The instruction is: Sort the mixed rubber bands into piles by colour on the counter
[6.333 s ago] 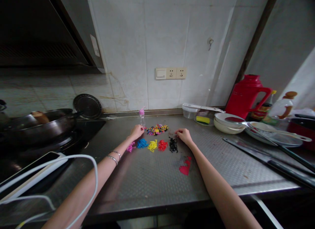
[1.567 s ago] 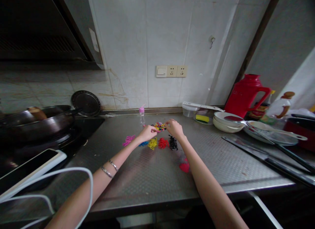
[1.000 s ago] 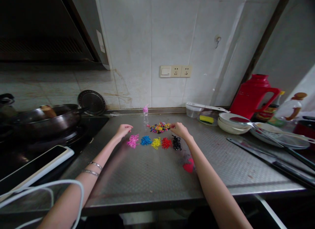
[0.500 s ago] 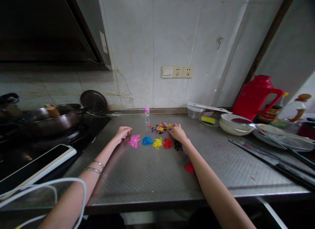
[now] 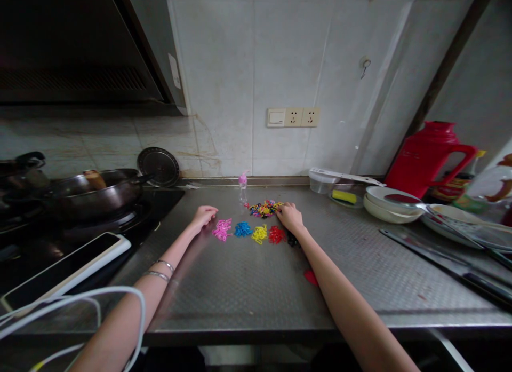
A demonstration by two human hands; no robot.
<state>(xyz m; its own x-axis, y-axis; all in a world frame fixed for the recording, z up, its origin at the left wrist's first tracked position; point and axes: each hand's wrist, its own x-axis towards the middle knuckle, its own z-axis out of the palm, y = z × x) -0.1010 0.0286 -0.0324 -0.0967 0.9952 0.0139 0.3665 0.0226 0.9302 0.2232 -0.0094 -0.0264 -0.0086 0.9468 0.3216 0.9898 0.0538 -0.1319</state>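
Observation:
A mixed pile of small coloured rubber bands [image 5: 264, 208] lies toward the back of the metal counter. In front of it runs a row of sorted heaps: pink bands [image 5: 222, 229], blue bands [image 5: 242, 229], yellow bands [image 5: 260, 234], red bands [image 5: 277, 234] and black bands [image 5: 293, 239], the last partly behind my right wrist. My right hand [image 5: 290, 217] is at the right edge of the mixed pile, fingers bent together and tips hidden. Beside the pink heap rests my left hand [image 5: 205, 216], fingers curled closed; whatever they hold does not show.
A small clear bottle with a pink top [image 5: 242, 186] stands behind the mixed pile. Left are a pan [image 5: 120, 193] on the stove and a white device [image 5: 68, 270] with cables. Bowls [image 5: 390, 209], a red jug [image 5: 428, 158] and a long knife-like tool [image 5: 432, 262] lie right.
The view has shifted slightly, so everything sits a little further right. My right hand stays at the mixed pile's edge, and my left hand stays curled by the pink heap.

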